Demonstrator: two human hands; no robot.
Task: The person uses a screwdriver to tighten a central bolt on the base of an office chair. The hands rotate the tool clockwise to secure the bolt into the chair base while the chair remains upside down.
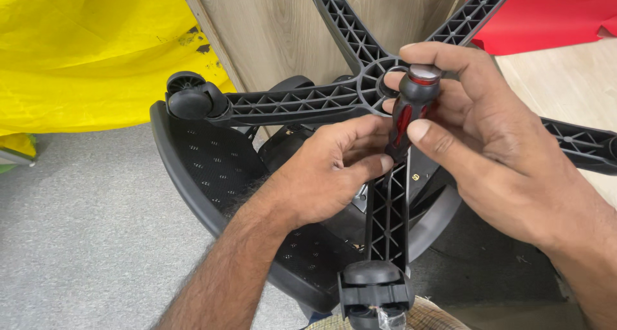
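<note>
Fingers of the right hand (488, 137) wrap the red-black screwdriver (411, 105) at the chair base (302, 102) hub, one o'clock of centre; left hand (328, 169) pinches near its shaft. Best keep it upright, pressing straight down so it won't slip.
</note>
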